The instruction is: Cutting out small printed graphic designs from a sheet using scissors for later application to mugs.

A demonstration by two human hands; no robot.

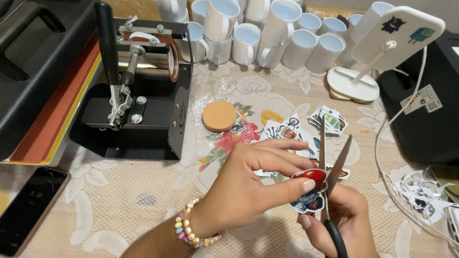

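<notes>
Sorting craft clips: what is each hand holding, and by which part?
Left hand pinches the printed cut-out at its top edge; right hand grips the scissors by the handle, blades open.

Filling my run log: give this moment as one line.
left hand: pinches sticker cutout | right hand: holds scissors, blades open at cutout | behind: mug press, white mugs

White mugs point(267, 33), mug press point(143, 86), phone point(28, 205)

Left hand point(248, 184) pinches with thumb and fingers (beaded wrist), right hand point(344, 220) curled in a closed grip.
</notes>
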